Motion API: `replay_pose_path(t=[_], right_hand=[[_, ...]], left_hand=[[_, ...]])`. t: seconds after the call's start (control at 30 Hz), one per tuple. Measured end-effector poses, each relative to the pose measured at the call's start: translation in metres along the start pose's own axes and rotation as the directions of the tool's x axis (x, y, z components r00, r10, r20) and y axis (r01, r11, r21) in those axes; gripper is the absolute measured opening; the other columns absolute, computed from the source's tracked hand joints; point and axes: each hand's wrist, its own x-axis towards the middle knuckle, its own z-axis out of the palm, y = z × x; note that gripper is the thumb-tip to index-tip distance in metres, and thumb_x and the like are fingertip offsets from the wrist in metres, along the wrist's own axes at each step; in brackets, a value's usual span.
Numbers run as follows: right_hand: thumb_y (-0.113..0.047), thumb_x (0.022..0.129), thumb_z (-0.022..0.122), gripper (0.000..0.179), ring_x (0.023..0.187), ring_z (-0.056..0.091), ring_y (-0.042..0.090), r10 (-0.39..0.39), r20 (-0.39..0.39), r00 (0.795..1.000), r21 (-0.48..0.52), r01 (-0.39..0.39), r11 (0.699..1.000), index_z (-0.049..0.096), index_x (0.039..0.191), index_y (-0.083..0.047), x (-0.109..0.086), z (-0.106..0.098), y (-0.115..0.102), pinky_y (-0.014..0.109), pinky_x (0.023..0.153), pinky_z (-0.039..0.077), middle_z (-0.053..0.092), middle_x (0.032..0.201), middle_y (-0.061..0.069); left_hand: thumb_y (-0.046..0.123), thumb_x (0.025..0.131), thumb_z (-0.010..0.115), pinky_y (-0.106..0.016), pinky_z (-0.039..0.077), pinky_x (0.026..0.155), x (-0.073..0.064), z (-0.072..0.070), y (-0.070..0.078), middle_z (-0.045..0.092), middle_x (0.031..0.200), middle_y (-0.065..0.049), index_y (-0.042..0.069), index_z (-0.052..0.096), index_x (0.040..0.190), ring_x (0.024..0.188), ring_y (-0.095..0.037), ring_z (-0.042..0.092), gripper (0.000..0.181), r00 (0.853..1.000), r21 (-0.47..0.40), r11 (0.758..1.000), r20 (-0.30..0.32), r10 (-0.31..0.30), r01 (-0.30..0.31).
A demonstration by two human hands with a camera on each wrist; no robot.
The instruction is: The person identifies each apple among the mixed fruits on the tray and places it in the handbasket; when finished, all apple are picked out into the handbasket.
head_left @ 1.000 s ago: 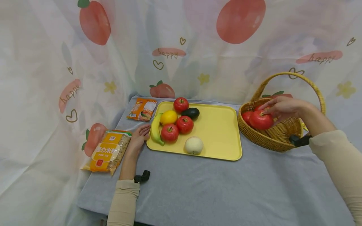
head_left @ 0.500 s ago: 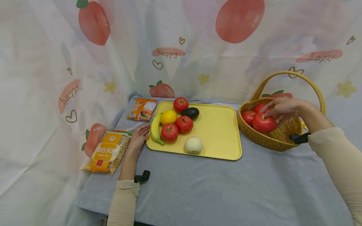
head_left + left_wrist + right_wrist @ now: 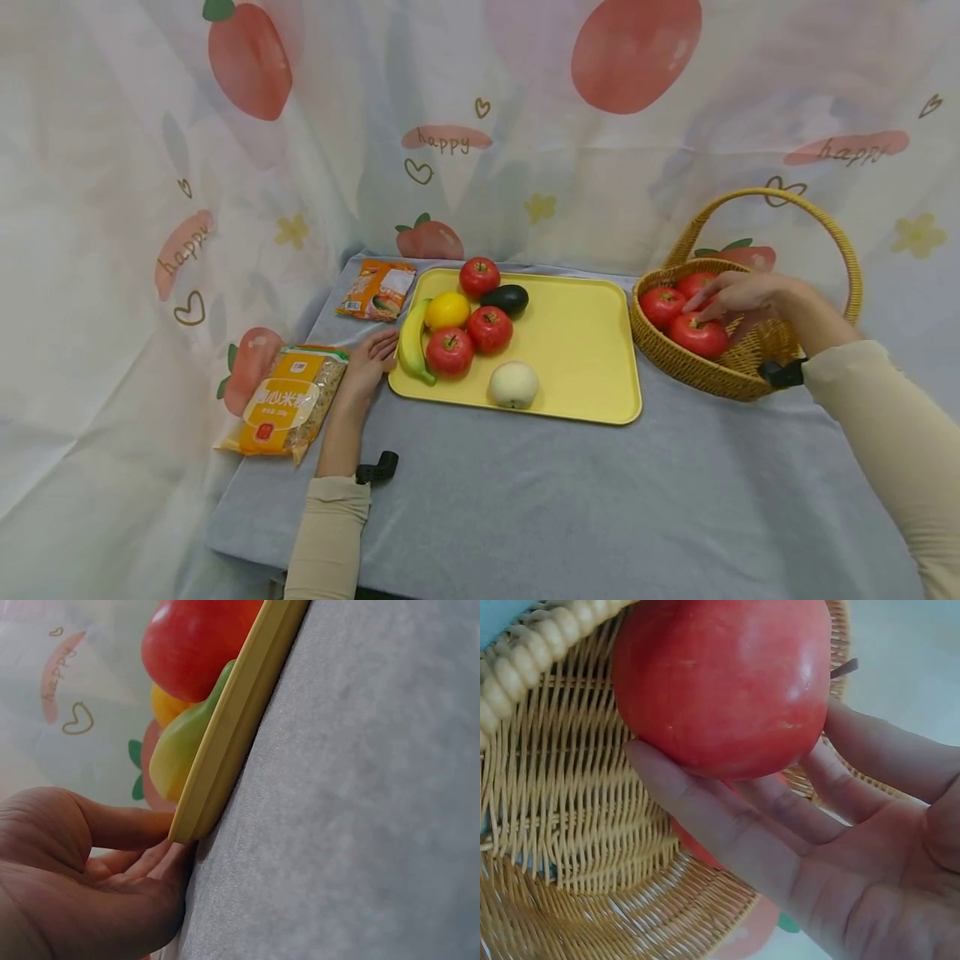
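Observation:
In the basket [image 3: 675,354], my right hand [image 3: 750,298] holds a red apple [image 3: 698,335]. In the right wrist view, my fingers [image 3: 720,817] lie along that apple's side and the thumb is near its stem. Two other red apples [image 3: 662,307] sit close by in the basket. My left hand [image 3: 367,361] rests at the near left corner of the yellow tray [image 3: 577,350]. In the left wrist view, a digit [image 3: 135,827] touches the tray rim. On the tray are a banana [image 3: 412,342], a lemon [image 3: 447,312], an avocado [image 3: 505,300], several red apples [image 3: 450,353] and a pale round fruit [image 3: 513,385].
Left of the tray lie an orange packet [image 3: 377,289] and a larger yellow-orange bag [image 3: 288,404]. The basket's tall handle [image 3: 840,233] arches up beside the right forearm. A printed curtain [image 3: 525,125] hangs behind the grey-covered table [image 3: 525,500].
My right hand has lowered the apple a little within the basket, and the two apples beside it show more. The left hand and the tray have stayed in place.

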Motion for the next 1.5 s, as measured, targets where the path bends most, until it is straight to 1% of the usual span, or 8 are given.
replay_pose_path(t=[0.23,0.37,0.67,0.8,0.93,1.17,1.3,1.5], right_hand=[[-0.015,0.105,0.06,0.049,0.102,0.057,0.027,0.028,-0.025,0.999,0.009,-0.027,1.0,0.043,0.143,0.012,0.011,0.006,0.01,0.055,0.088,0.061,0.056,0.12,0.015],[-0.014,0.106,0.058,0.051,0.103,0.059,0.027,0.023,-0.004,1.0,0.024,-0.023,0.999,0.038,0.144,0.014,0.014,0.006,0.013,0.057,0.09,0.06,0.055,0.123,0.016],[-0.012,0.107,0.053,0.042,0.103,0.053,0.027,0.025,-0.017,1.0,0.032,-0.025,0.999,0.041,0.14,0.012,0.02,0.009,0.016,0.057,0.09,0.06,0.055,0.123,0.014],[-0.013,0.108,0.049,0.042,0.11,0.05,0.034,0.028,-0.042,0.999,0.001,-0.028,1.0,0.041,0.141,0.012,0.016,0.011,0.016,0.057,0.089,0.06,0.05,0.128,0.021],[-0.016,0.108,0.049,0.043,0.123,0.052,0.042,-0.002,-0.116,0.993,-0.053,-0.004,0.999,0.045,0.141,0.012,0.01,0.012,0.014,0.057,0.09,0.059,0.049,0.139,0.03],[-0.014,0.109,0.052,0.04,0.116,0.066,0.029,-0.108,-0.223,0.969,-0.099,0.088,0.991,0.052,0.138,0.014,-0.002,0.013,0.0,0.039,0.09,0.06,0.067,0.13,0.02],[-0.015,0.11,0.049,0.044,0.121,0.064,0.027,-0.17,-0.246,0.954,-0.124,0.143,0.982,0.045,0.143,0.015,-0.01,0.019,-0.016,0.035,0.092,0.059,0.06,0.138,0.026],[-0.027,0.111,0.053,0.05,0.119,0.062,0.011,-0.219,-0.275,0.936,-0.128,0.19,0.973,0.045,0.148,0.006,-0.02,0.036,-0.038,0.032,0.097,0.057,0.049,0.149,0.026]], left_hand=[[-0.021,0.097,0.046,-0.039,0.035,0.123,-0.001,0.0,-0.002,0.044,0.16,-0.018,0.001,0.042,0.157,0.149,-0.028,0.041,0.065,1.0,-0.013,1.0,-0.001,-0.003,0.003],[-0.02,0.097,0.046,-0.04,0.035,0.123,-0.001,-0.001,-0.001,0.044,0.16,-0.018,0.001,0.041,0.157,0.149,-0.028,0.041,0.064,1.0,0.004,1.0,0.004,0.009,-0.009],[-0.021,0.097,0.047,-0.039,0.036,0.122,0.0,-0.002,-0.001,0.046,0.159,-0.016,0.003,0.043,0.156,0.149,-0.027,0.042,0.065,1.0,-0.014,1.0,-0.014,-0.009,0.009],[-0.021,0.097,0.046,-0.04,0.035,0.123,0.0,-0.001,-0.001,0.044,0.16,-0.017,0.002,0.042,0.157,0.15,-0.028,0.041,0.064,1.0,-0.012,1.0,-0.002,-0.004,0.004],[-0.02,0.097,0.046,-0.04,0.035,0.123,0.001,-0.001,-0.002,0.044,0.16,-0.018,0.001,0.043,0.156,0.15,-0.028,0.041,0.064,1.0,-0.004,1.0,0.001,0.009,-0.009],[-0.02,0.097,0.046,-0.04,0.035,0.123,0.001,-0.001,0.001,0.044,0.16,-0.017,0.001,0.042,0.156,0.15,-0.028,0.041,0.064,1.0,-0.004,1.0,0.004,0.01,-0.009],[-0.021,0.097,0.046,-0.04,0.035,0.123,0.0,-0.001,0.002,0.045,0.16,-0.017,0.001,0.043,0.156,0.149,-0.028,0.041,0.063,1.0,-0.014,1.0,0.004,0.011,-0.011],[-0.021,0.097,0.045,-0.039,0.034,0.123,0.0,-0.002,0.001,0.043,0.161,-0.018,0.001,0.041,0.157,0.15,-0.027,0.04,0.064,1.0,-0.02,1.0,0.007,0.011,-0.011]])
